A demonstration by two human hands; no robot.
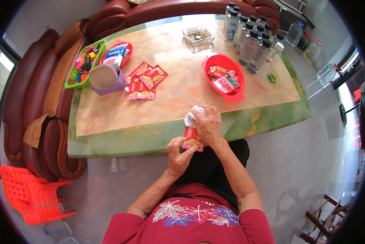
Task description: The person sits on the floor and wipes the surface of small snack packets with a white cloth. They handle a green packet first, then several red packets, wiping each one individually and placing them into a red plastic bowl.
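Observation:
A small red snack packet (192, 144) is pinched at its lower left corner by my left hand (177, 156), in front of the table's near edge. My right hand (209, 126) grips a crumpled white cloth or tissue (189, 120) against the packet's upper end; its fingertips are partly hidden. Beyond my hands on the left lies a loose pile of similar red packets (143, 94). To the right stands a red plastic basket (236, 97) with several packets (222, 71) inside.
The marble-patterned table (158, 118) also bears a green basket of small toys (87, 83), a purple box (109, 87), another red basket (130, 46), a glass ashtray (198, 35), several black-capped bottles (249, 46) and a green toy car (271, 77). Red stools (28, 195) stand at left.

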